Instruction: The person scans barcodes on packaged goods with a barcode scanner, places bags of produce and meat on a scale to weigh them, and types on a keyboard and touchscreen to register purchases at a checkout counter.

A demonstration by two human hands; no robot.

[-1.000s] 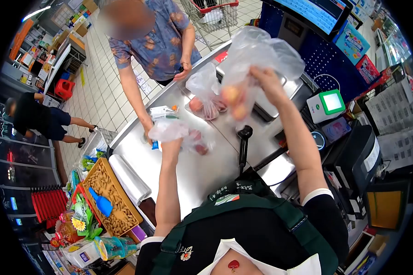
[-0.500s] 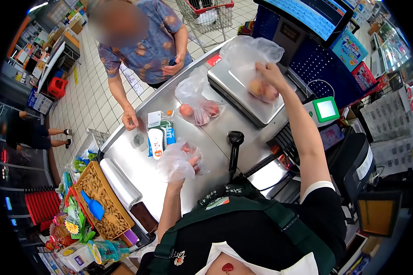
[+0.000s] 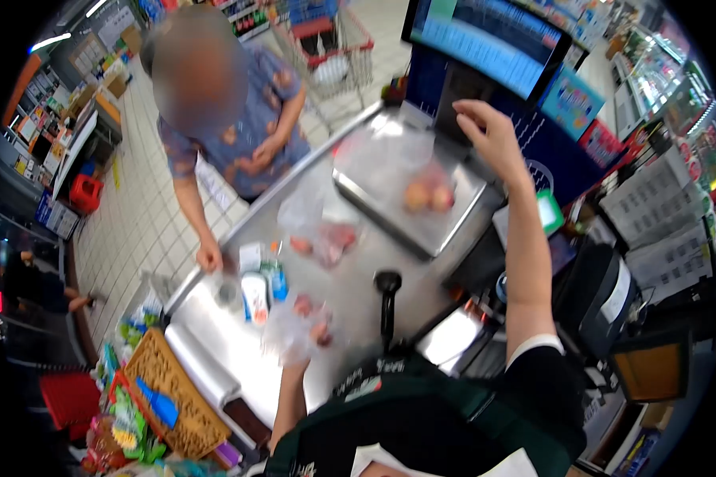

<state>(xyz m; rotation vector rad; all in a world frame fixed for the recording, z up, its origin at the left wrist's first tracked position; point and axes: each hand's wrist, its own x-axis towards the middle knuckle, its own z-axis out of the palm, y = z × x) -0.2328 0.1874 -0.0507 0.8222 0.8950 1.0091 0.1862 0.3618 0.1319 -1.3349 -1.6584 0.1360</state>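
Observation:
My right hand (image 3: 489,137) is raised in front of the monitor (image 3: 485,44), fingers apart and holding nothing. Below it, a clear plastic bag of round reddish-yellow fruit (image 3: 429,195) rests on the metal scale (image 3: 429,232). My left hand (image 3: 295,369) is at the near side of the counter, closed on another clear plastic bag with reddish fruit (image 3: 298,330); the bag largely covers its fingers. A third bag of reddish fruit (image 3: 326,238) lies between that one and the scale. Beside the left bag are a white bottle (image 3: 254,296) and a blue-green package (image 3: 275,280).
A black handheld scanner (image 3: 387,306) stands upright on the metal counter. Across the counter, a person in a patterned shirt (image 3: 250,127) rests one hand by its edge. A tray of peanuts (image 3: 187,397) with a blue scoop and a plastic roll (image 3: 203,362) border the left side.
My right hand has let go of the fruit bag on the scale and risen toward the monitor. The bag's top has sunk down. My left hand stays at its bag. The view has shifted.

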